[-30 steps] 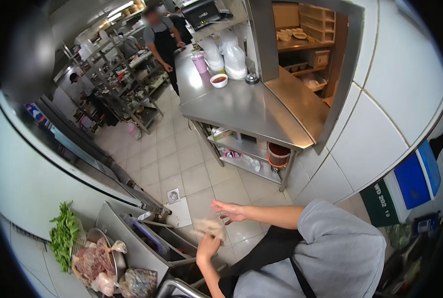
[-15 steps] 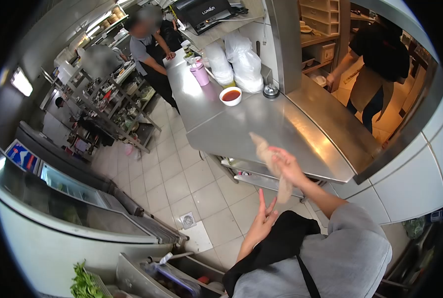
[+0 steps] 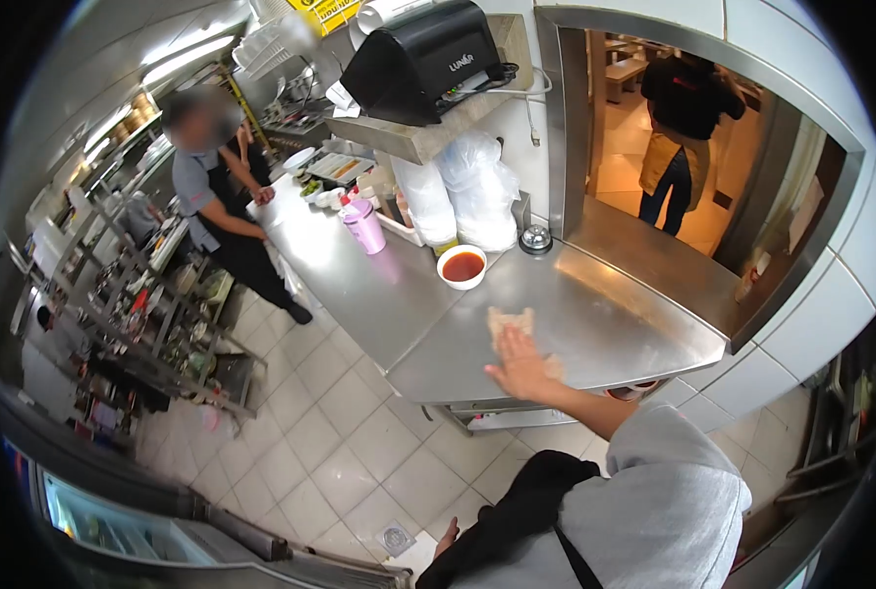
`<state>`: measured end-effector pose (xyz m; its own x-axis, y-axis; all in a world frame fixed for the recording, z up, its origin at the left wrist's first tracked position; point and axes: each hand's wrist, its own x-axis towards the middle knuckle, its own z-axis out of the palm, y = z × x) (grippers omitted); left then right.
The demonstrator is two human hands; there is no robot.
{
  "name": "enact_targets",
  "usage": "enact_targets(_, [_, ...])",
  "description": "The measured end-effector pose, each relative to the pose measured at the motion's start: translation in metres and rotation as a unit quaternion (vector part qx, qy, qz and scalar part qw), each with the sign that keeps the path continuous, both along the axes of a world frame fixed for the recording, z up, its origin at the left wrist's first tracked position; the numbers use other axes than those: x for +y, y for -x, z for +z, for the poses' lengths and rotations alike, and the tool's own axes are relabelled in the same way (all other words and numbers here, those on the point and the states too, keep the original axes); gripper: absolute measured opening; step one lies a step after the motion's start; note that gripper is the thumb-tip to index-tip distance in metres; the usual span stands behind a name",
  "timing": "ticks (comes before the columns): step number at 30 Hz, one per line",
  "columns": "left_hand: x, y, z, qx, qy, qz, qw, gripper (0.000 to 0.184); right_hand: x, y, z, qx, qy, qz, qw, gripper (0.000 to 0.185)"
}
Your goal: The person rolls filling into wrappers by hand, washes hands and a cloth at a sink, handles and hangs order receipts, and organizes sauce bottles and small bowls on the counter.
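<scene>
My right hand (image 3: pixel 521 368) lies flat on a beige cloth (image 3: pixel 509 320), pressing it on the steel counter (image 3: pixel 428 358) with fingers spread. Low in the view my left hand (image 3: pixel 447 537) hangs beside the black apron; only part of it shows, and its fingers are mostly hidden. Beyond the cloth stands a white bowl of red sauce (image 3: pixel 462 267), with a metal call bell (image 3: pixel 535 240) to its right. Left of the bowl is a pink cup (image 3: pixel 363 227).
Bagged white containers (image 3: pixel 477 191) stand below a shelf with a black printer (image 3: pixel 423 59). A person in a dark apron (image 3: pixel 224 211) stands at the counter's far left. Another person (image 3: pixel 679 137) is beyond the pass-through opening. Metal racks (image 3: pixel 153 324) stand left.
My right hand has brought the cloth down onto the counter. My left hand has dropped low beside the apron. The view has turned toward the counter, and the person beyond the opening is farther away.
</scene>
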<state>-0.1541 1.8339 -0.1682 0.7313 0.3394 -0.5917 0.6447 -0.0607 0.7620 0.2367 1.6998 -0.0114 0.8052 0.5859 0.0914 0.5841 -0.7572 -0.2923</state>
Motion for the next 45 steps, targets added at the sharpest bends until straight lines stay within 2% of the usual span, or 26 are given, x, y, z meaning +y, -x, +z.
enact_targets(2, [0.038,-0.020,0.042,-0.015,-0.091,-0.075,0.993,0.058,0.057,-0.001,-0.007,-0.001,0.034,0.032,0.999,0.081])
enact_targets(4, [0.076,-0.053,0.114,0.015,-0.224,-0.162,0.961,0.058,0.106,-0.002,-0.003,0.003,0.021,0.023,0.999,0.083])
enact_targets(7, [0.133,-0.091,0.144,-0.028,-0.236,-0.163,0.958,0.054,0.173,-0.010,0.002,0.003,0.022,-0.007,1.000,0.085])
enact_targets(12, [0.206,-0.143,0.132,-0.141,-0.249,-0.166,0.944,0.053,0.273,-0.040,0.007,-0.005,0.069,-0.031,0.997,0.090])
enact_targets(16, [0.235,-0.173,0.110,-0.115,-0.205,-0.171,0.957,0.048,0.334,-0.079,0.015,0.024,0.027,-0.006,0.999,0.095])
enact_targets(17, [0.238,-0.177,0.103,-0.163,-0.162,-0.161,0.960,0.047,0.340,-0.085,0.015,0.042,0.021,0.004,0.999,0.096])
enact_targets(20, [0.275,-0.202,0.105,-0.123,-0.097,-0.203,0.967,0.054,0.368,-0.110,0.010,0.064,-0.009,0.023,0.998,0.089])
enact_targets(21, [0.268,-0.212,0.153,-0.088,-0.134,-0.196,0.967,0.050,0.369,-0.107,0.013,0.085,-0.023,0.059,0.994,0.085])
enact_targets(22, [0.277,-0.215,0.161,-0.100,-0.132,-0.199,0.966,0.050,0.360,-0.107,0.022,0.101,-0.032,0.091,0.990,0.081])
enact_targets(23, [0.287,-0.223,0.167,-0.116,-0.127,-0.203,0.964,0.049,0.345,-0.109,0.036,0.112,-0.039,0.121,0.986,0.077])
enact_targets(24, [0.301,-0.235,0.169,-0.135,-0.123,-0.205,0.961,0.048,0.328,-0.115,0.046,0.188,-0.062,0.186,0.962,0.071])
enact_targets(25, [0.331,-0.242,0.137,-0.219,-0.211,-0.260,0.917,0.046,0.307,-0.119,0.057,0.259,-0.085,0.251,0.929,0.065])
enact_targets(27, [0.358,-0.273,0.152,-0.208,-0.153,-0.278,0.925,0.048,0.234,-0.093,0.104,0.258,-0.202,0.308,0.893,0.061])
enact_targets(28, [0.368,-0.284,0.164,-0.197,-0.125,-0.287,0.929,0.050,0.200,-0.087,0.134,0.297,-0.187,0.325,0.878,0.059])
enact_targets(29, [0.372,-0.300,0.175,-0.224,-0.132,-0.275,0.926,0.045,0.164,-0.078,0.174,0.337,-0.153,0.263,0.891,0.060])
enact_targets(30, [0.378,-0.312,0.188,-0.245,-0.141,-0.265,0.922,0.041,0.134,-0.072,0.206,0.323,-0.142,0.165,0.921,0.059])
enact_targets(32, [0.383,-0.340,0.219,-0.285,-0.141,-0.265,0.910,0.035,0.077,-0.070,0.247,0.147,-0.194,-0.036,0.969,0.046])
enact_targets(33, [0.384,-0.355,0.233,-0.304,-0.133,-0.270,0.904,0.033,0.052,-0.078,0.266,0.020,-0.211,-0.138,0.967,0.042])
enact_targets(34, [0.385,-0.368,0.244,-0.322,-0.126,-0.271,0.898,0.031,0.025,-0.092,0.291,-0.043,-0.192,-0.232,0.953,0.042])
enact_targets(35, [0.385,-0.382,0.253,-0.335,-0.134,-0.277,0.891,0.030,0.007,-0.100,0.311,-0.067,-0.357,-0.292,0.884,0.042])
enact_targets(36, [0.383,-0.395,0.260,-0.348,-0.140,-0.281,0.883,0.030,-0.018,-0.117,0.334,-0.135,-0.394,-0.303,0.857,0.043])
enact_targets(38, [0.364,-0.411,0.274,-0.363,-0.144,-0.280,0.877,0.029,-0.081,-0.161,0.375,-0.319,-0.330,-0.320,0.829,0.045])
enact_targets(40, [0.346,-0.416,0.285,-0.361,-0.144,-0.273,0.880,0.028,-0.106,-0.185,0.423,-0.447,-0.231,-0.476,0.722,0.039])
enact_targets(42, [0.331,-0.416,0.270,-0.390,-0.157,-0.285,0.861,0.029,-0.147,-0.220,0.470,-0.573,-0.203,-0.522,0.598,0.033])
enact_targets(44, [0.309,-0.420,0.256,-0.421,-0.141,-0.265,0.856,0.029,-0.174,-0.234,0.516,-0.629,-0.198,-0.517,0.546,0.045])
enact_targets(45, [0.302,-0.413,0.248,-0.421,-0.122,-0.243,0.865,0.029,-0.179,-0.237,0.529,-0.556,-0.314,-0.473,0.607,0.059])
